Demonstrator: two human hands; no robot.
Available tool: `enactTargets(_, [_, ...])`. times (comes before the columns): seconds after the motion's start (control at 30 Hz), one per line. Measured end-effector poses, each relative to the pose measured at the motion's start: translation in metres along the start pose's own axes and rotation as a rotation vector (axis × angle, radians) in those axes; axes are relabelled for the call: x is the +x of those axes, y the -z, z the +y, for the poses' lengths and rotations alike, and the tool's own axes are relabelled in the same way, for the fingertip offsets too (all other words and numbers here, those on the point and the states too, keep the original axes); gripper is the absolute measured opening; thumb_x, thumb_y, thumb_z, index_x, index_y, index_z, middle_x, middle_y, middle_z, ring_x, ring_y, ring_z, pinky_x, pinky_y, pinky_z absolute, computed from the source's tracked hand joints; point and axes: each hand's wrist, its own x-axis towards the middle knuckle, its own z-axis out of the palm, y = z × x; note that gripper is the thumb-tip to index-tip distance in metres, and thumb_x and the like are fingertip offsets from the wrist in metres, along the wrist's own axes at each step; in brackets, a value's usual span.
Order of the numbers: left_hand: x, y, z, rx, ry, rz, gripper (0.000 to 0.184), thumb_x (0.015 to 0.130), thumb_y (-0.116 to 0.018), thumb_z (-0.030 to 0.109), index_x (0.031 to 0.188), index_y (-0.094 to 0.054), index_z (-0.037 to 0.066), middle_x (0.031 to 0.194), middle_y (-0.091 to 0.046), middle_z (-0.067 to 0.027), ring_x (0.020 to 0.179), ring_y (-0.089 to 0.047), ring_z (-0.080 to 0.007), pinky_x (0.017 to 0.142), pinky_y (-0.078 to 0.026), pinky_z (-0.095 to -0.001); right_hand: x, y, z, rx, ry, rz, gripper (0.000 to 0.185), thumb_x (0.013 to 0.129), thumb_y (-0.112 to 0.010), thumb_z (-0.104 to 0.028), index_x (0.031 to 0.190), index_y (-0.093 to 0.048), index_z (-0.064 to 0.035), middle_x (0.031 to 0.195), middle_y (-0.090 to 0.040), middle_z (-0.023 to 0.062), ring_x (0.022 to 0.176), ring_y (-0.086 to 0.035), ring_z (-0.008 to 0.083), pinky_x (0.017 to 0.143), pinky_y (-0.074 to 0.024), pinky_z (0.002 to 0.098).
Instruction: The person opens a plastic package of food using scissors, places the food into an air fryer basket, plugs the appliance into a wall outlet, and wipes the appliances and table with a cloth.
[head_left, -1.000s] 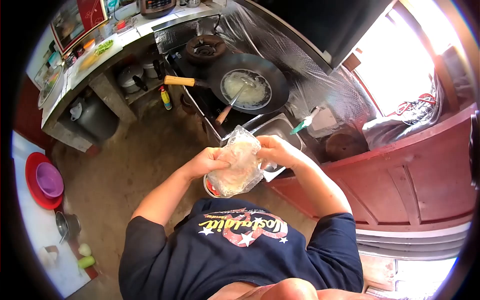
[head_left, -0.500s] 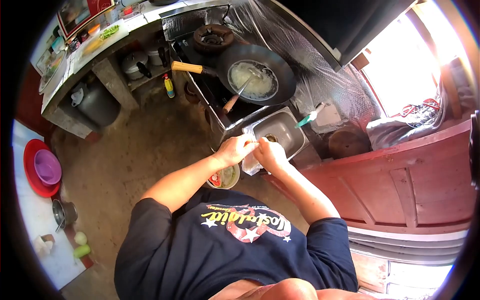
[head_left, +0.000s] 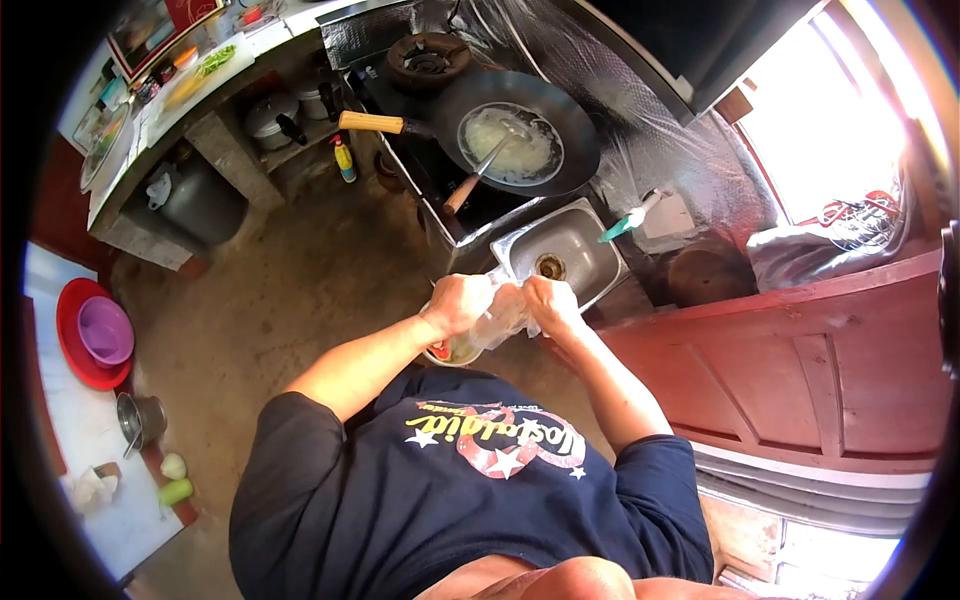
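Observation:
A clear plastic bag (head_left: 500,318) with pale contents hangs between my hands, over the near edge of the sink (head_left: 575,255). My left hand (head_left: 461,303) grips its left upper edge. On the other side my right hand (head_left: 551,303) has its fingers closed on the bag. Partly hidden beneath is a round container (head_left: 462,352) with red and pale green things in it. Beyond the sink, a black wok (head_left: 565,120) holds cloudy, foamy liquid, and a wooden-handled metal utensil (head_left: 465,190) rests in it.
A second burner (head_left: 428,60) is behind the wok. Left stands a tiled counter (head_left: 268,42) with chopped greens (head_left: 216,60); a gas cylinder (head_left: 205,205) is below. A green-handled brush (head_left: 625,224) lies right of the sink. Red (head_left: 70,335) and purple basins (head_left: 106,330) are far left.
The bag was first held up flat, then lowered toward the sink's near edge. Now my hands are farther apart, with its top stretched between them. The view has shifted slightly.

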Motion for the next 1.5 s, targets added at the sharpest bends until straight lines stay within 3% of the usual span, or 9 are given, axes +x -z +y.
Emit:
enactTargets(0.27, [-0.018,-0.005,-0.016,-0.085,0.113,0.153,0.020,0.079,-0.052,0.020,0.066,-0.054,0.004,0.065,-0.056,-0.0173,0.063,-0.055,-0.0380,0.053,-0.042,-0.0428,0.006,-0.028,0.035,0.023,0.115,0.257,0.020,0.084,-0.048,-0.016,0.071,-0.054,-0.0019,0.064,-0.054,0.0218,0.062,-0.056,0.0385,0.056,-0.0440,0.0435])
enactTargets(0.33, [-0.024,-0.014,-0.022,-0.124,0.184,0.162,0.020,0.080,-0.051,0.014,0.064,-0.051,0.002,0.056,-0.054,-0.0114,0.052,-0.056,-0.0215,0.049,-0.041,-0.0314,0.005,-0.034,0.039,0.085,0.055,0.284,0.022,0.085,-0.049,-0.017,0.071,-0.054,0.0000,0.065,-0.053,0.0232,0.062,-0.056,0.0382,0.056,-0.0433,0.0403])
enactTargets(0.43, [-0.028,-0.012,-0.024,-0.307,0.356,0.128,0.022,0.079,-0.055,0.019,0.063,-0.052,0.004,0.059,-0.056,-0.0130,0.058,-0.056,-0.0343,0.052,-0.042,-0.0396,-0.001,-0.028,0.025,0.220,0.007,0.218,0.021,0.085,-0.049,-0.016,0.074,-0.055,0.0004,0.063,-0.053,0.0206,0.061,-0.056,0.0349,0.056,-0.0435,0.0382])
enactTargets(0.57, [-0.020,-0.010,-0.017,-0.117,0.250,0.287,0.016,0.078,-0.058,0.018,0.070,-0.052,0.006,0.062,-0.057,-0.0084,0.057,-0.058,-0.0231,0.052,-0.044,-0.0346,-0.010,-0.015,0.002,0.258,0.177,0.153,0.018,0.086,-0.050,-0.016,0.079,-0.058,-0.0027,0.068,-0.057,0.0168,0.064,-0.058,0.0311,0.060,-0.0447,0.0360])
enactTargets(0.7, [-0.011,0.010,0.028,-0.098,0.179,0.470,0.015,0.076,-0.063,0.016,0.073,-0.052,0.007,0.061,-0.054,-0.0083,0.057,-0.057,-0.0252,0.052,-0.044,-0.0336,-0.010,-0.024,-0.001,0.323,0.138,0.155,0.016,0.087,-0.049,-0.015,0.082,-0.058,-0.0038,0.074,-0.061,0.0158,0.069,-0.060,0.0313,0.063,-0.0462,0.0359])
enactTargets(0.87, [-0.009,0.006,0.025,0.098,0.309,-0.135,0.055,0.068,-0.065,0.054,0.095,-0.058,0.007,0.082,-0.064,-0.0135,0.076,-0.062,-0.0313,0.068,-0.047,-0.0400,-0.014,-0.045,-0.008,0.398,0.126,0.175,0.014,0.087,-0.052,-0.016,0.089,-0.057,-0.0031,0.075,-0.060,0.0184,0.071,-0.061,0.0348,0.062,-0.0474,0.0377])
enactTargets(0.97, [-0.011,0.002,0.004,0.027,0.317,-0.191,0.059,0.068,-0.065,0.054,0.102,-0.057,0.006,0.086,-0.063,-0.0158,0.079,-0.061,-0.0330,0.070,-0.047,-0.0409,-0.016,-0.046,-0.011,0.551,0.178,0.128,0.013,0.087,-0.050,-0.014,0.088,-0.057,-0.0038,0.073,-0.060,0.0176,0.071,-0.061,0.0336,0.063,-0.0469,0.0369])
enactTargets(1.13, [-0.016,0.001,-0.023,-0.428,0.462,-0.343,0.020,0.082,-0.062,0.027,0.086,-0.061,0.007,0.068,-0.057,0.0009,0.053,-0.050,-0.0052,0.048,-0.041,-0.0199,-0.016,-0.050,-0.007,0.601,0.176,0.107,0.013,0.087,-0.050,-0.013,0.084,-0.058,-0.0038,0.072,-0.059,0.0164,0.069,-0.060,0.0316,0.063,-0.0464,0.0358])
enactTargets(1.5, [-0.031,-0.004,-0.038,-0.401,0.597,-0.179,0.016,0.080,-0.059,0.018,0.087,-0.062,0.004,0.072,-0.064,-0.0029,0.055,-0.058,-0.0088,0.049,-0.046,-0.0203,-0.022,-0.068,0.010,1.037,-0.013,0.070,0.023,0.089,-0.047,-0.018,0.076,-0.056,-0.0017,0.069,-0.054,0.0024,0.066,-0.048,0.0115,0.063,-0.0402,0.0256])
